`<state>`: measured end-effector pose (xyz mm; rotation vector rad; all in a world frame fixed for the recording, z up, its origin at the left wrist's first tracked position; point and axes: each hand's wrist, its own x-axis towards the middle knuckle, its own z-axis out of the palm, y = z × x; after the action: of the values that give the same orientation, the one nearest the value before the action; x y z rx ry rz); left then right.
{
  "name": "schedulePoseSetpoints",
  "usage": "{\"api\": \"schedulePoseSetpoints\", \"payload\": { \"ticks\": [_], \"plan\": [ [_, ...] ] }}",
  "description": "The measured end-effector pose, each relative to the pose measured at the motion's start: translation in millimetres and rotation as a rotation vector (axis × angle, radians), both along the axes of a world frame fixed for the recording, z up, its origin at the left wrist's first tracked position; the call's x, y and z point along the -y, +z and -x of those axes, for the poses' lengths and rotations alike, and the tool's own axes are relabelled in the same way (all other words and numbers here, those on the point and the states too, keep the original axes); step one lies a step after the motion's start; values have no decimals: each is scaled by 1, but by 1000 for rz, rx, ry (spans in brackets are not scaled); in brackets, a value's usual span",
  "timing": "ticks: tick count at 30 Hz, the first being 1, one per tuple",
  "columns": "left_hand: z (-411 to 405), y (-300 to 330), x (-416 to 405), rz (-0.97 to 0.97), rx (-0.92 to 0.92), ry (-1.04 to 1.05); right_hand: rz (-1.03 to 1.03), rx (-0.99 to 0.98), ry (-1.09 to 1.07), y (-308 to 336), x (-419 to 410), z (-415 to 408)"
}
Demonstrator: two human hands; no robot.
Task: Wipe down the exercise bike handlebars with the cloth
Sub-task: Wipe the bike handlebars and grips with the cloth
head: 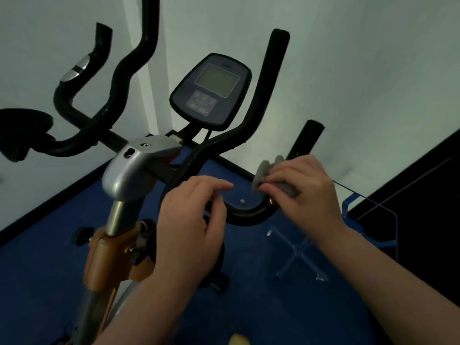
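My black foam-padded exercise bike handlebars [245, 215] fill the scene, their curved near-right bar under both my hands. My left hand [191, 220] curls over the bar to the left, fingers together, apparently steadying it, though blur hides the grip. My right hand [302, 192] pinches the small crumpled grey cloth [267, 174] against the bar's right bend, ready to rub there.

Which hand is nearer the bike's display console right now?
Left, narrowly. The left hand grips the handlebar almost directly below the console. The right hand, holding the cloth on the bar's curve, sits below and further right of it.
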<state>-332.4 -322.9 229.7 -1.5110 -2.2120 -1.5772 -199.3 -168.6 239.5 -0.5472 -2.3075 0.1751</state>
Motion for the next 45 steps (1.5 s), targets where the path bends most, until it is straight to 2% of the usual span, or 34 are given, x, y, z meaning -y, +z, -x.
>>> {"api": "schedulePoseSetpoints", "payload": {
  "ticks": [3,7,9,13,17,20,22,25,26,27,30,31,34,36,38,41,45],
  "plan": [
    [2,-1,-15,172,-111,58,153,-73,-163,-16,20,7],
    [-3,-7,-21,313,-222,139,192,-72,0,-43,55,-5],
    [-3,-7,-22,309,-227,135,182,-114,-53,-34,36,-5],
    [-5,-6,-26,287,-156,102,283,-302,-216,-27,26,0],
    [-15,3,-43,198,73,-58,235,-233,-78,-32,21,-8],
    [-16,1,-54,253,126,-84,274,-282,-166,-8,-20,-5],
    [-14,-3,-53,302,128,-62,214,-245,-184,6,-40,-5],
    [-15,-5,-50,340,88,-50,-62,-102,-153,17,-60,-6],
    [-15,-5,-50,336,79,-49,-87,-107,-165,16,-61,-5],
    [-16,-5,-50,333,73,-45,-50,-148,-191,12,-57,-3],
    [-18,-4,-48,332,59,-31,302,-371,-254,-8,-28,0],
    [-18,-4,-48,334,54,-30,356,-372,-233,-11,-21,-2],
    [-18,-3,-48,336,67,-33,288,-211,-156,7,-36,-12],
    [-18,-3,-49,353,58,-38,251,-261,-197,33,-55,-10],
    [-17,-3,-49,366,43,-33,317,-255,-187,55,-68,-2],
    [-17,-2,-49,362,48,-37,449,-67,-141,66,-77,-2],
    [-17,-1,-49,357,44,-38,579,-165,-151,76,-81,-20]
  ]
}}
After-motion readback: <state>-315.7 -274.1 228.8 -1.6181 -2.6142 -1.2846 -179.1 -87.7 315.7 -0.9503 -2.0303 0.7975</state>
